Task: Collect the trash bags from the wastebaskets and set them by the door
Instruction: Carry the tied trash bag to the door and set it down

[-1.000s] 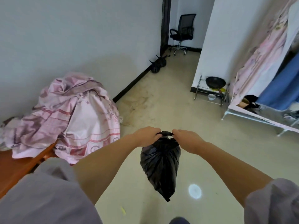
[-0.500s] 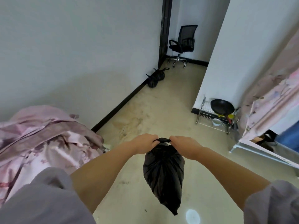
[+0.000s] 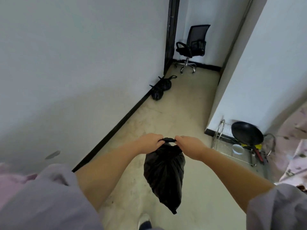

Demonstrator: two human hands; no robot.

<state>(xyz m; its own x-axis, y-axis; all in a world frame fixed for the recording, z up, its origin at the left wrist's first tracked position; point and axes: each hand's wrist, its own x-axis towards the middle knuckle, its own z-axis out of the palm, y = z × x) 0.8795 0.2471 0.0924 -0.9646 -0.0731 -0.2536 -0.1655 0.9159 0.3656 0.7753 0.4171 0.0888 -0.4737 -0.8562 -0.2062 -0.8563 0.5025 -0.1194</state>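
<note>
Left hand (image 3: 150,143) & right hand (image 3: 191,146) grip black trash bag (image 3: 164,173).

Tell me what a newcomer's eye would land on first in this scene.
First, the black trash bag hanging in mid-air at centre, its top gripped by the left hand and the right hand. Next, two more tied black bags on the floor against the left wall by the dark door frame. Then the black office chair beyond them, and the black pan on a wire rack at right.
</note>
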